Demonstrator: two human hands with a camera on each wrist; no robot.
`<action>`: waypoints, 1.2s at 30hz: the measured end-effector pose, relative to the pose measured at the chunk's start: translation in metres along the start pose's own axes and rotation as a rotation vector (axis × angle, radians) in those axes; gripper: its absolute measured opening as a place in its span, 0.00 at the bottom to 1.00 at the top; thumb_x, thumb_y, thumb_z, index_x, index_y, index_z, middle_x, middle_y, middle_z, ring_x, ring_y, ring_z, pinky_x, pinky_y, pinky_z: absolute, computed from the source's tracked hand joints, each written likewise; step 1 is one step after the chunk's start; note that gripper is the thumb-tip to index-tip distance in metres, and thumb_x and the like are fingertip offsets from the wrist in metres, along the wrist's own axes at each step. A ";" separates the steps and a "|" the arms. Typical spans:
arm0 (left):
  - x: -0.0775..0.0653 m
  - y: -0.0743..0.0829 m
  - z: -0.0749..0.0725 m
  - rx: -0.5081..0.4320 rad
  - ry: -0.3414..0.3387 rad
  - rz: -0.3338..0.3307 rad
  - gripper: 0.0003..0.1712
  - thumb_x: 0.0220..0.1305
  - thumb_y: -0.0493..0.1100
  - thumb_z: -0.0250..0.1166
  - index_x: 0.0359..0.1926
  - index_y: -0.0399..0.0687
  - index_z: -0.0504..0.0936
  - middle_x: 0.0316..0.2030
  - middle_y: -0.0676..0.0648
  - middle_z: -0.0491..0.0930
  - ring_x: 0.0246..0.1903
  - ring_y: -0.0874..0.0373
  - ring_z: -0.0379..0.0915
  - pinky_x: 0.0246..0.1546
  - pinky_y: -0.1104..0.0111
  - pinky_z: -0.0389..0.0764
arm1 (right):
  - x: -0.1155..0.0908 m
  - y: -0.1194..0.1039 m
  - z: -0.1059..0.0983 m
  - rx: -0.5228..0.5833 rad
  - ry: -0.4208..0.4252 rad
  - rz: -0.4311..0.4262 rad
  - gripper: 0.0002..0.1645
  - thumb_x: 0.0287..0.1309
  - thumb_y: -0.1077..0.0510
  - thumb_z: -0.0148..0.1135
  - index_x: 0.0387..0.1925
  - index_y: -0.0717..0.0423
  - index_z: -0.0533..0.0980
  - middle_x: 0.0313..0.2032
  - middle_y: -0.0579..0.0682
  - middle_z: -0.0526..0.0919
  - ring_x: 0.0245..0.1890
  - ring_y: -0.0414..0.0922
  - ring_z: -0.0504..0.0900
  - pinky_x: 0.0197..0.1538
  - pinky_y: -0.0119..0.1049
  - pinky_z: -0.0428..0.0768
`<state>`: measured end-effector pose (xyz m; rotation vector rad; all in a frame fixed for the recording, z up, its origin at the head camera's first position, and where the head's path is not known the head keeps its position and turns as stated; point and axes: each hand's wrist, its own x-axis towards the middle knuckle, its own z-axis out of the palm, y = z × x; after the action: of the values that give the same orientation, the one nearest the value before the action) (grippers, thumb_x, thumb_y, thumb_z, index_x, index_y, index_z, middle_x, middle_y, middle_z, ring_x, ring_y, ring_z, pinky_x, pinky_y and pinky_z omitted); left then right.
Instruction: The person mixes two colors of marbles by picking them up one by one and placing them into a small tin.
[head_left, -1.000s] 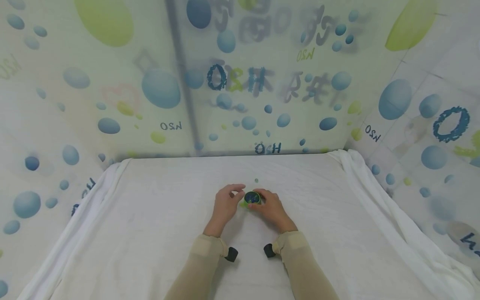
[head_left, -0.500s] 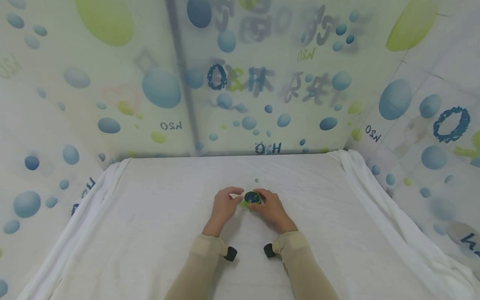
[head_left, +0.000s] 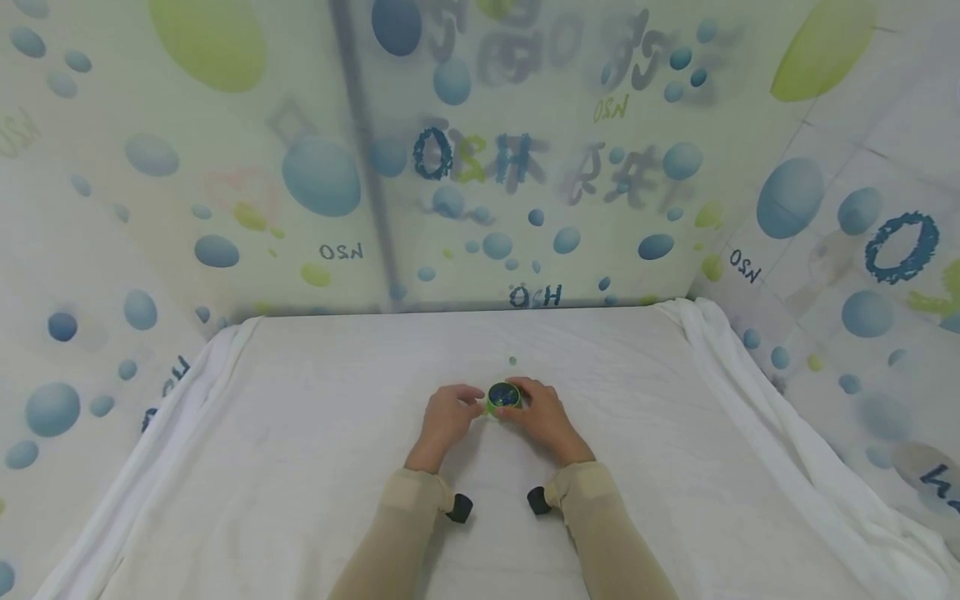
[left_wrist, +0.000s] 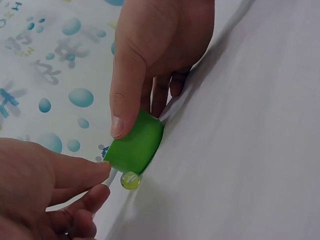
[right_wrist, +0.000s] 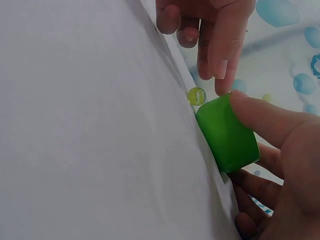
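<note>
A small green cup (head_left: 493, 408) stands on the white cloth, its round mouth facing up with dark, bluish glinting contents. My right hand (head_left: 547, 417) grips it from the right, thumb on the near wall (right_wrist: 227, 132) and the other fingers behind. To the left of the cup is my left hand (head_left: 447, 421), its thumb and forefinger close together near the cup and a marble; nothing shows between them. That clear marble with a yellow swirl (left_wrist: 130, 180) lies on the cloth against the cup's base, also seen in the right wrist view as a yellow marble (right_wrist: 196, 96).
A small greenish marble (head_left: 513, 361) lies on the cloth beyond the cup. White cloth (head_left: 300, 467) covers the table, bunched into folds along the right edge (head_left: 750, 417). A wall panel (head_left: 480, 250) printed with blue and green bubbles rises behind the far edge.
My left hand's fingers have drawn back from beside the cup's rim and dropped lower and nearer, with the fingertips closing together. The right hand and cup have stayed in place.
</note>
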<state>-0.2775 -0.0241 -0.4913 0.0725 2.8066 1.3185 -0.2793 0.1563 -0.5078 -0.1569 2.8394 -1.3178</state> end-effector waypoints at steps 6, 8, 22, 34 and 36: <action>0.001 -0.002 0.001 0.017 -0.014 -0.005 0.11 0.60 0.41 0.67 0.44 0.49 0.86 0.39 0.47 0.82 0.39 0.52 0.76 0.41 0.58 0.76 | 0.001 0.000 0.000 0.001 0.002 -0.003 0.33 0.52 0.48 0.73 0.59 0.50 0.75 0.58 0.52 0.76 0.59 0.54 0.69 0.62 0.54 0.64; 0.001 -0.003 0.001 0.026 -0.014 -0.003 0.11 0.60 0.41 0.67 0.44 0.49 0.86 0.39 0.47 0.82 0.39 0.52 0.76 0.41 0.58 0.76 | 0.001 0.000 0.000 0.000 0.004 -0.008 0.33 0.52 0.48 0.73 0.59 0.51 0.75 0.58 0.53 0.76 0.59 0.54 0.69 0.62 0.54 0.64; 0.000 -0.005 0.004 0.103 0.013 0.014 0.10 0.59 0.42 0.68 0.42 0.51 0.86 0.36 0.48 0.81 0.38 0.52 0.75 0.42 0.57 0.75 | 0.001 -0.001 0.000 -0.007 0.004 -0.002 0.34 0.52 0.48 0.73 0.60 0.50 0.74 0.59 0.53 0.76 0.61 0.55 0.68 0.63 0.55 0.63; 0.000 -0.007 0.005 0.126 0.000 0.027 0.11 0.59 0.43 0.68 0.43 0.50 0.86 0.37 0.47 0.81 0.39 0.51 0.76 0.42 0.57 0.76 | 0.003 0.002 0.003 -0.018 0.012 0.000 0.33 0.52 0.48 0.73 0.60 0.50 0.74 0.59 0.53 0.76 0.61 0.55 0.68 0.63 0.54 0.64; 0.000 -0.007 0.005 0.128 -0.001 0.023 0.11 0.59 0.43 0.68 0.44 0.51 0.86 0.38 0.47 0.81 0.39 0.51 0.76 0.42 0.57 0.76 | 0.002 0.001 0.003 -0.016 0.012 0.002 0.34 0.52 0.49 0.73 0.60 0.50 0.74 0.59 0.53 0.76 0.61 0.55 0.68 0.63 0.54 0.64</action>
<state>-0.2773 -0.0245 -0.4999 0.1103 2.8951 1.1408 -0.2817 0.1545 -0.5108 -0.1476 2.8600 -1.2999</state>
